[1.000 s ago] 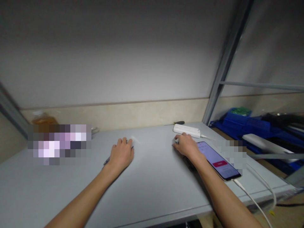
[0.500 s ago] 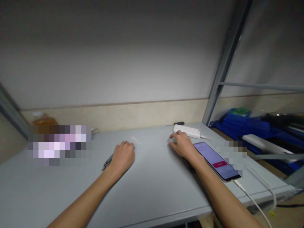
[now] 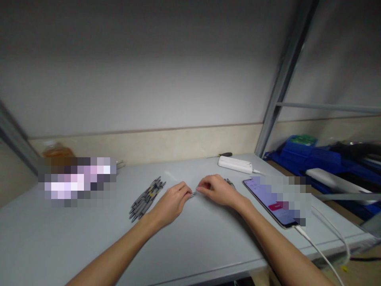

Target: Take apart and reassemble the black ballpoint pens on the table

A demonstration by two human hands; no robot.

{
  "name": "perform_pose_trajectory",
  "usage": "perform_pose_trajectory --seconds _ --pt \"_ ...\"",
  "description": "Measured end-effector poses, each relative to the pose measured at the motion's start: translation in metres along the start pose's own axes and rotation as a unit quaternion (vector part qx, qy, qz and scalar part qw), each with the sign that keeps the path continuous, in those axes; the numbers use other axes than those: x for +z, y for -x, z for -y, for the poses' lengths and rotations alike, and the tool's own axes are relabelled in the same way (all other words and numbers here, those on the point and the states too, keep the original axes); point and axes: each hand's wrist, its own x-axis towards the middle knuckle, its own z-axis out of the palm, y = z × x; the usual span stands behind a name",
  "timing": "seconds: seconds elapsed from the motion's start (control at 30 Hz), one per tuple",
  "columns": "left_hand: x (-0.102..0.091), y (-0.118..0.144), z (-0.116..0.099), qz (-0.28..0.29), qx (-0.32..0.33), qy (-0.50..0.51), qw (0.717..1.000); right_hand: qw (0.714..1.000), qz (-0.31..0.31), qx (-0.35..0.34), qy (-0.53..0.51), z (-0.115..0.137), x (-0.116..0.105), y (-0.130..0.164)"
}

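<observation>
Both your hands meet near the middle of the table (image 3: 190,238), and they're pinching the same little thing: a thin pen part (image 3: 193,194), greyish, too small to say more. Your left hand (image 3: 172,202) has its fingertips closed on one end, your right hand (image 3: 214,190) is curled over the other end, so the piece runs roughly left to right between them, just off the surface.

Off to your left, just beside the left hand, a pile of grey pens (image 3: 146,198) lies slanted, long axis pointing away and to the right. That hand is clearly the nearer one. To your right there's a phone (image 3: 269,200) on a white cable (image 3: 318,250), plus a white power bank (image 3: 235,164) further back.
</observation>
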Motion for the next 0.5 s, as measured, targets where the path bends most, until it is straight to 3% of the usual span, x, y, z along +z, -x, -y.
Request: perform_pose_trajectory --seconds 0.13,0.23,0.33,0.5 --pt "0.000 0.002 -0.004 -0.057 0.070 0.001 0.996 0.989 0.077 0.012 -0.124 0.009 -0.003 0.001" --pt "-0.003 0.004 -0.004 -0.136 0.135 -0.041 0.981 0.945 0.185 0.000 -0.271 0.015 -0.010 0.004" --pt "-0.008 0.004 -0.004 -0.180 0.175 -0.067 0.966 0.926 0.177 -0.004 -0.335 0.019 -0.015 0.006" --pt "-0.008 0.002 -0.005 -0.158 0.167 -0.069 0.971 0.926 0.153 -0.014 -0.345 0.019 -0.013 0.005"
